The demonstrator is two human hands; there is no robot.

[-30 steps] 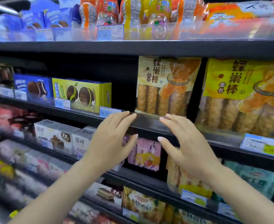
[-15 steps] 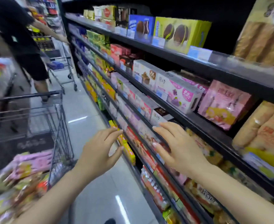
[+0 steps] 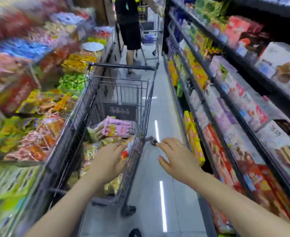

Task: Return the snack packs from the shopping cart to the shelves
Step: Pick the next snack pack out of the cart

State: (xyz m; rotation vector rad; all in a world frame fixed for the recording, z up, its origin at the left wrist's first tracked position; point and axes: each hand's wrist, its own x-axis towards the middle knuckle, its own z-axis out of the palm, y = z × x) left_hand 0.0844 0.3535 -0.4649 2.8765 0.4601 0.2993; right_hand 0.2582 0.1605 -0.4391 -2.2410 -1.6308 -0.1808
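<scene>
Both hands (image 3: pixel 106 161) now over cart (image 3: pixel 140 134)

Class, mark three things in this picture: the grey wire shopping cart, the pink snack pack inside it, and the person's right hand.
Grey wire shopping cart (image 3: pixel 141 134): head view, on its right side wall.
Pink snack pack (image 3: pixel 119 126): head view, on the wrapper's upper face.
Right hand (image 3: pixel 176 159): head view, on the back of the hand.

Bright, even store lighting fills the aisle, and ceiling strips glare as white streaks on the glossy floor (image 3: pixel 158 168). Heavy motion blur smears the left-hand goods; wide-angle distortion bends the shelves (image 3: pixel 243 93) at the right edge.
</scene>
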